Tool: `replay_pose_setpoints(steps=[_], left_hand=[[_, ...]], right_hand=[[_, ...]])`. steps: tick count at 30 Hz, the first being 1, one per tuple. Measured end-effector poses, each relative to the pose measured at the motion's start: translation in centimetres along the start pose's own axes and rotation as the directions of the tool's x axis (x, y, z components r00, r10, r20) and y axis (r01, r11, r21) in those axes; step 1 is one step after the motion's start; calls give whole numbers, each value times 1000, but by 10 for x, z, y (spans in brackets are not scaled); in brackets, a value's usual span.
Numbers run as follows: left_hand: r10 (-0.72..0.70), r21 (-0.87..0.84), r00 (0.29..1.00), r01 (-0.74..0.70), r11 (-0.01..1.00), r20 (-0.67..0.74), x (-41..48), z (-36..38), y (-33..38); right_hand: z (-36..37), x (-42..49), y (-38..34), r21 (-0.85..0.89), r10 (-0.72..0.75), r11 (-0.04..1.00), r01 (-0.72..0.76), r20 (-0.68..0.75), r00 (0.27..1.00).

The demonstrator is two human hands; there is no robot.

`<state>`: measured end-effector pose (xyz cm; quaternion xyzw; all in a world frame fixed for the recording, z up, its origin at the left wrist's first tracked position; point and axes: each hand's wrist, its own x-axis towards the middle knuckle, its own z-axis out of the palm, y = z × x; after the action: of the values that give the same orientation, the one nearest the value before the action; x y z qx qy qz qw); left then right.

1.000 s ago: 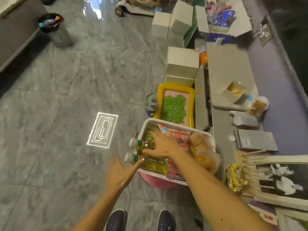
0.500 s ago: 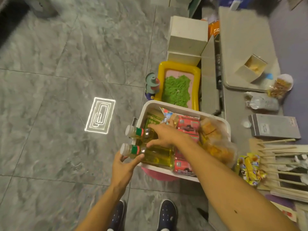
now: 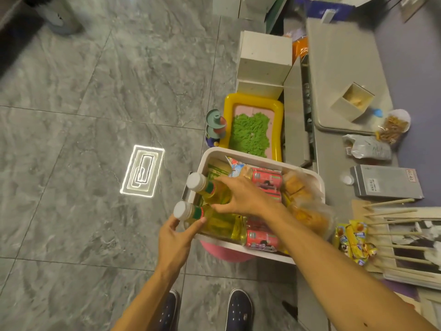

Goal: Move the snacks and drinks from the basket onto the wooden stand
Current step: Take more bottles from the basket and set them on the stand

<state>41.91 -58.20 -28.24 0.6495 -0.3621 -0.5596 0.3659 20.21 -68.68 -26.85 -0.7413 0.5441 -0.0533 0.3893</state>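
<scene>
A white basket stands on a pink stool in front of me. It holds two yellow drink bottles with white caps, red cans, a carton and bagged orange snacks. My left hand pinches the neck of the near bottle just below its cap. Spread over the far bottle, my right hand grips its body. The wooden stand with thin dowels lies at the right edge, with a yellow snack pack at its near left corner.
A yellow inflatable tray of green sand sits just behind the basket, with white boxes beyond it. On the grey counter to the right lie a grey box, a silver bag and a small open carton. My shoes are below.
My left hand has risen from beside the basket and closed on the near bottle's neck. My right hand stays on the far bottle. The camera has tilted further down.
</scene>
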Motion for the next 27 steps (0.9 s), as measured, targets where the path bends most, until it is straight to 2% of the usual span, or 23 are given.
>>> replay_pose_setpoints(steps=[3,6,9,15,21,27], left_hand=[[82,-3,995,-82,997,58,4,-2,29],[168,49,982,-173,984,90,7,-12,67],[249,116,965,-257,959,78,1,-26,121],[439,252,892,-451,856,102,-35,-34,277],[638,291,747,-663,690,186,-106,-17,453],[755,252,562,-827,503,338,-175,3,580]], right_hand=[[-4,-12,-11,133,72,990,-49,-177,982],[-18,-26,-27,248,160,966,-73,-352,922],[-53,-51,-58,330,257,937,-111,-439,861],[-172,-115,-145,371,275,928,-39,-610,743],[-306,-196,-243,349,259,936,51,-779,572],[-384,-284,-312,276,238,961,33,-877,416]])
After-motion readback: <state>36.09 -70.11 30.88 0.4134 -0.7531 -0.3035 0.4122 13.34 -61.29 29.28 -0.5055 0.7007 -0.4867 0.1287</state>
